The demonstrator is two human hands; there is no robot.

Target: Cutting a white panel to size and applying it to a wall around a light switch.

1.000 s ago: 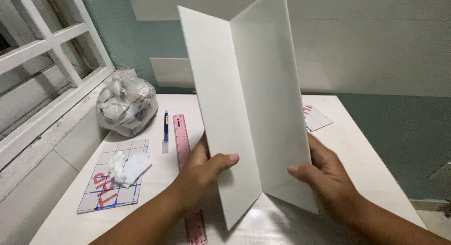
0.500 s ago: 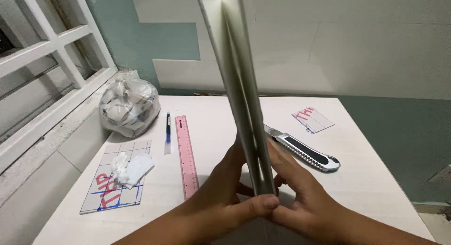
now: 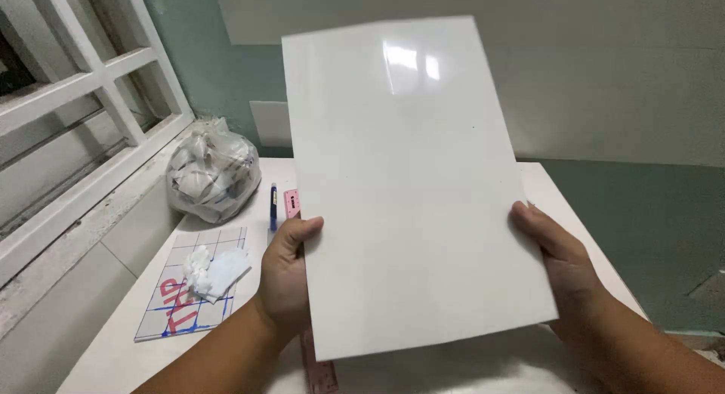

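A large glossy white sheet (image 3: 411, 182), folded flat, stands upright in front of me above the white table (image 3: 121, 356). My left hand (image 3: 287, 277) grips its left edge near the bottom, thumb on the front. My right hand (image 3: 563, 269) holds its right edge, fingers wrapped behind. The sheet hides the middle of the table and whatever lies there.
A clear plastic bag of crumpled scraps (image 3: 211, 175) sits at the table's back left by the window frame. A blue pen (image 3: 273, 205) and a pink ruler (image 3: 317, 364) lie partly behind the sheet. A gridded card with red marks (image 3: 181, 307) carries white scraps (image 3: 215, 269).
The sheet was open like a book, then closed edge-on to me, and now faces me flat. Both hands moved from its bottom edge to its two sides.
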